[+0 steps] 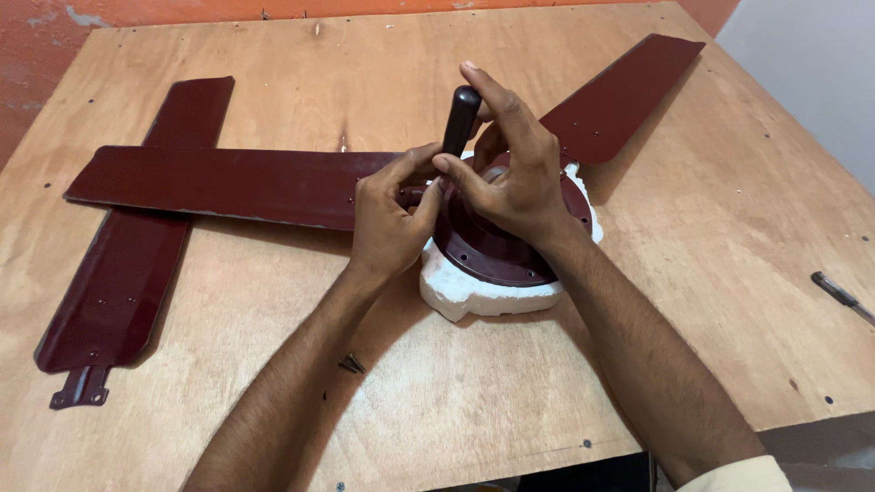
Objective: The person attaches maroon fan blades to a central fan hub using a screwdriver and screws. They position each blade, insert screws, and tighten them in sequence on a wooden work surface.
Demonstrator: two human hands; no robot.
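Observation:
A dark maroon ceiling fan motor housing rests on a white foam block on a plywood table. My right hand grips a black-handled screwdriver held upright over the motor's near-left edge. My left hand pinches the end of a long maroon fan blade where it meets the motor, right at the screwdriver's tip. Another blade extends from the motor toward the far right.
A loose third blade with a metal bracket lies under the long blade at the left. Small screws lie near my left forearm. A second dark tool lies at the right edge. An orange wall is behind.

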